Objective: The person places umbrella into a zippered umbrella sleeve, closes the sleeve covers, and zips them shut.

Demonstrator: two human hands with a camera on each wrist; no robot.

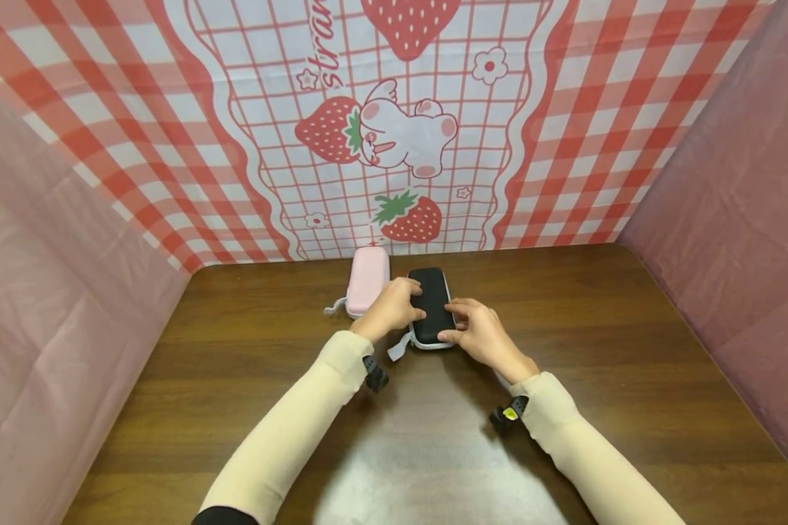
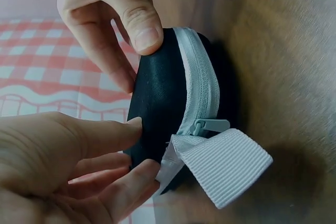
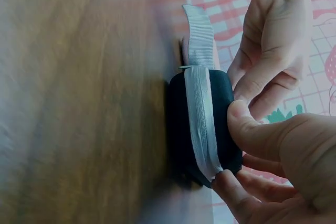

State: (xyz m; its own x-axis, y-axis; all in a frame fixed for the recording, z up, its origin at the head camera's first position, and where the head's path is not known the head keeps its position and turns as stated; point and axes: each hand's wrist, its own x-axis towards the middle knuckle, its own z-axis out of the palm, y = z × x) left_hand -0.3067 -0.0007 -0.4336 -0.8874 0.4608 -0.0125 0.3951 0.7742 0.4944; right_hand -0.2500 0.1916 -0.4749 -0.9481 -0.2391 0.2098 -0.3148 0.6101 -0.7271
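Observation:
A black zip case (image 1: 430,310) with a pale grey zipper lies on the wooden table between both hands. My left hand (image 1: 394,306) holds its left side, with thumb and fingertips on the top face and edge. On the opposite side, my right hand (image 1: 479,329) grips the case, its thumb on the top near the close corner and its fingers along the right edge. The zipper pull (image 2: 210,125) sits beside a ribbed grey fabric strap (image 2: 226,166) at the near left corner. Along the visible side, the zipper (image 3: 201,119) runs closed.
A pink zip case (image 1: 369,281) with a grey strap lies just left of the black one, near the back edge of the table (image 1: 276,408). Behind stands a strawberry-print cloth (image 1: 394,131). Pink fabric (image 1: 729,182) hangs at both sides.

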